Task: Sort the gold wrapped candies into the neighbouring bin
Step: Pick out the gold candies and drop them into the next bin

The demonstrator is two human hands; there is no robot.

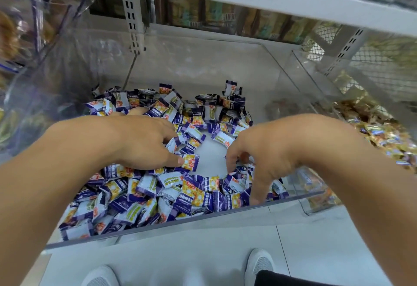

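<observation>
Two bare hands are reaching down into a clear plastic bin [158, 233] full of small candies in purple and white wrappers [144, 186]. In the middle of the pile a bare patch of the bin's white floor is showing, and the hands are sitting on either side of it.

The left hand [137, 141] is lying palm down on the left part of the pile. Its fingers are spread and gently bent, pressing on the candies, and its thumb tip is touching one purple and white candy [190, 161] at the edge of the bare patch. It is not gripping anything.

The right hand [266, 150] is sitting on the right part of the pile with its fingers curled down like a claw, digging into the wrappers. I cannot tell if it is pinching a candy (the fingertips are hiding what is under them).

The gold wrapped candies [381, 130] are lying in the next clear bin [316, 206], just to the right. No gold one is showing in the purple pile.

On the near floor, two white shoes [259, 265] are peeking out.
</observation>
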